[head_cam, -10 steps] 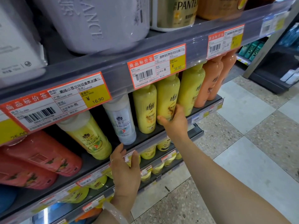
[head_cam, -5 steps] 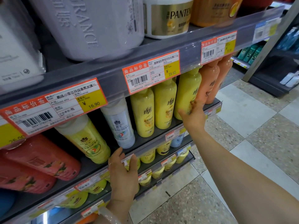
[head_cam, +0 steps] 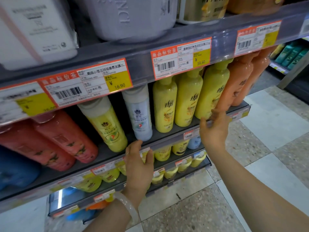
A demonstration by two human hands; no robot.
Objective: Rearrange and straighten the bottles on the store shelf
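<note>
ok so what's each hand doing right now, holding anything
Left hand: open, fingers resting on the shelf edge, holding nothing.
Right hand: open, at the base of a yellow bottle, not gripping it.

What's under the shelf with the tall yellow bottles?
Below that shelf sit smaller yellow bottles and a blue one. The left hand covers some; price tags hide their tops.
</note>
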